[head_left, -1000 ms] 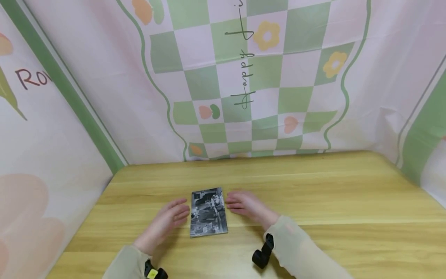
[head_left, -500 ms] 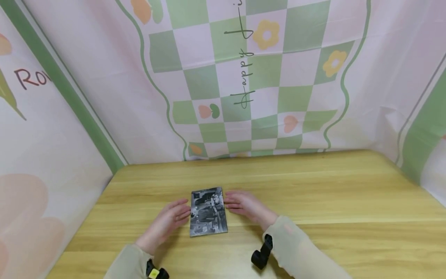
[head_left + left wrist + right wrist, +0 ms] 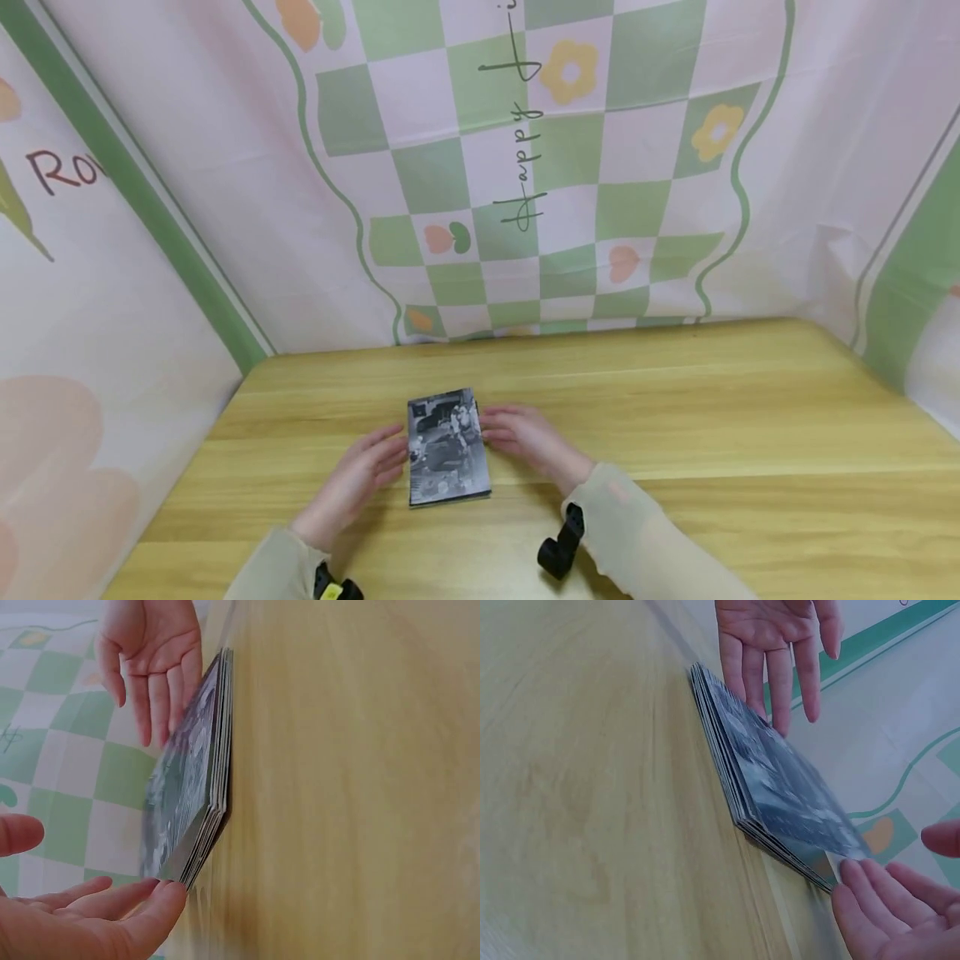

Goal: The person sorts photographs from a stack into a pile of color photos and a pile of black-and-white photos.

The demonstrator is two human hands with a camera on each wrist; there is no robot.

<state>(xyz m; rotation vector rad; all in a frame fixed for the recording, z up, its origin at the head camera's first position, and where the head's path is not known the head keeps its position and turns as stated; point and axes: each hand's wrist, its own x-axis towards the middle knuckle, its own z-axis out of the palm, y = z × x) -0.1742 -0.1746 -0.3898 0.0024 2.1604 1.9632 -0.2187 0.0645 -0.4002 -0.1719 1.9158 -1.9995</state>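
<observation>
A thin stack of black-and-white picture cards [image 3: 447, 450] lies on the table between the two hands. Its layered edges [image 3: 221, 742] show in the left wrist view. The top card [image 3: 787, 780] slants up at its far edge, away from the layers beneath. My right hand [image 3: 528, 437] reaches in from the right with straight fingers, fingertips right at the raised card's edge, thumb held apart. On the opposite side, my left hand [image 3: 358, 471] has its extended fingertips against the stack's left edge, and its thumb [image 3: 19, 834] stands clear of the cards.
The wooden table [image 3: 675, 400] runs back to a curtain [image 3: 570, 167] printed with green checks and flowers. Another printed cloth [image 3: 90, 317] hangs at the left. A black camera [image 3: 558, 554] sits at the right wrist.
The top card's far edge has risen and shifted away from the person, baring layers below. The right hand has moved slightly left to the stack; the left hand is nearly still.
</observation>
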